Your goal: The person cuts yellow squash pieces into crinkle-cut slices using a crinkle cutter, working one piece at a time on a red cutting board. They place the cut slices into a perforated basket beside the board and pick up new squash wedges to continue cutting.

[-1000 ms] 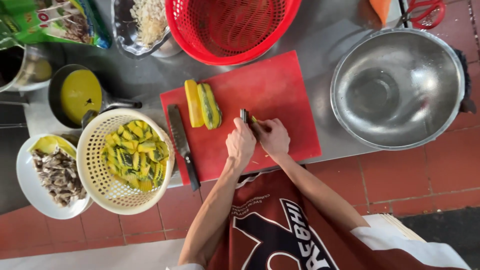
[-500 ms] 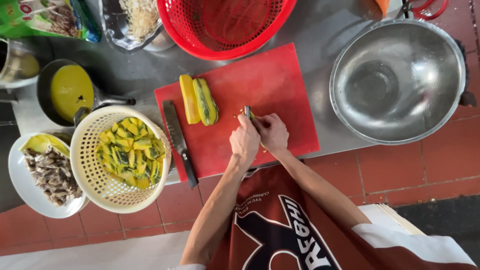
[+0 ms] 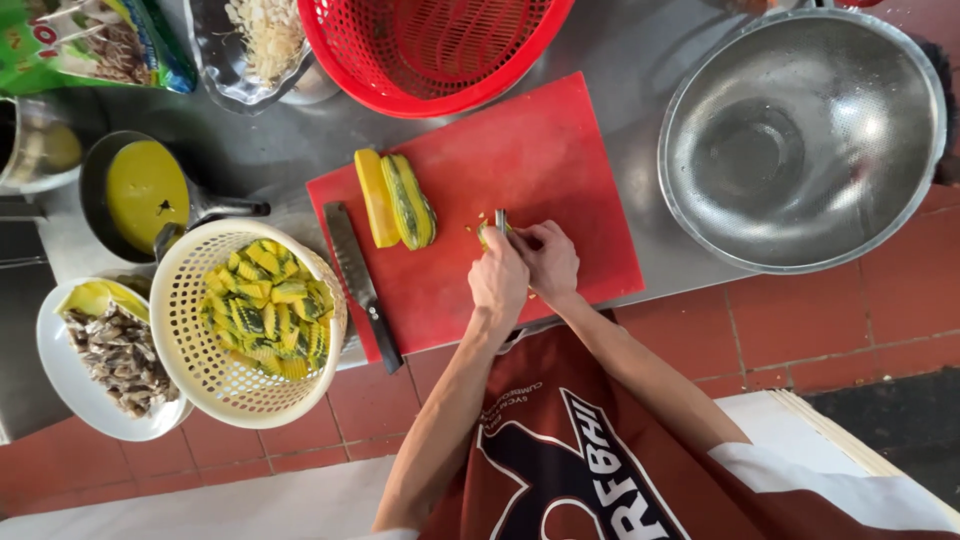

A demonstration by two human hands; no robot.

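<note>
Small yellow-green squash piece (image 3: 487,232) gripped by left hand (image 3: 498,282), short metal blade (image 3: 500,219) by right hand (image 3: 546,262). Cream plastic basket (image 3: 185,300) part-filled; two halved squash lengths (image 3: 395,198) left uncut.

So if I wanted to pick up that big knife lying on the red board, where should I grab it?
Probably by the dark handle, the end that hangs over the red board's near edge. Come from the near side, fingers around the handle. The knife lies flat, and its steel blade points away toward the squash pieces, so keep off that part.
</note>
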